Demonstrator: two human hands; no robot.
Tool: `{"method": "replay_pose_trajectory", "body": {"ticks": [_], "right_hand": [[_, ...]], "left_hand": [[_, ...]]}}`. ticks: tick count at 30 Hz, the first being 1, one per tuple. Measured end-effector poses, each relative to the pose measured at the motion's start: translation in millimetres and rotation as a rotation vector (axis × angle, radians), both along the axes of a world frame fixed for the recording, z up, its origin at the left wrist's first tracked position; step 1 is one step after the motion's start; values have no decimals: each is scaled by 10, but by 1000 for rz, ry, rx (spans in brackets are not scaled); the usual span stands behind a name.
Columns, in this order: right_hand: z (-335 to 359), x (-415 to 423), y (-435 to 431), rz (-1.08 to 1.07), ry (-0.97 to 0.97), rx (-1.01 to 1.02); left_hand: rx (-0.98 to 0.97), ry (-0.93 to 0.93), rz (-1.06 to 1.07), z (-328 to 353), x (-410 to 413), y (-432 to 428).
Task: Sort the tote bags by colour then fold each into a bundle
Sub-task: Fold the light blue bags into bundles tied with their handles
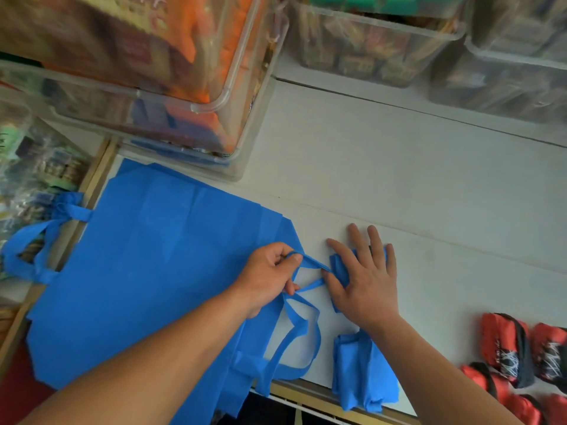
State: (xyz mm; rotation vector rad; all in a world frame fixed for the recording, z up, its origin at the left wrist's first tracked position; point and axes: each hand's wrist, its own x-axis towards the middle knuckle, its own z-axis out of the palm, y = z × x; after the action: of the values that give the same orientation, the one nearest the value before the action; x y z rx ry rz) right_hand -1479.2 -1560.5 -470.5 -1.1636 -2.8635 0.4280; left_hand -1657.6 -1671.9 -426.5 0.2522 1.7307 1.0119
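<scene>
Clear bin of orange fabric, left hand pinching blue strap

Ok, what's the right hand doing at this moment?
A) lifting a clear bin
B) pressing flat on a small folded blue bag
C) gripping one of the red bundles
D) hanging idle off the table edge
B: the right hand lies with straight fingers on the folded blue bag, while the left hand pinches a blue strap that runs to it.
</scene>
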Motion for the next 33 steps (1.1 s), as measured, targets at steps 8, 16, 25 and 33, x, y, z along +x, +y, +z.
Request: {"method": "replay_pose_trajectory", "body": {"ticks": [8,16,25,33], "right_hand": [[-9,26,45,66,19,13],[177,7,77,75,-62,-169],[492,219,205,-331,-85,-90],[534,179,332,-732,3,-771]], "left_hand": [[-50,23,-100,52,-44,145],[-21,125,-108,37,-65,203],[-206,188,-130,55,-37,437],[-244,244,-101,140,123,502]]}}
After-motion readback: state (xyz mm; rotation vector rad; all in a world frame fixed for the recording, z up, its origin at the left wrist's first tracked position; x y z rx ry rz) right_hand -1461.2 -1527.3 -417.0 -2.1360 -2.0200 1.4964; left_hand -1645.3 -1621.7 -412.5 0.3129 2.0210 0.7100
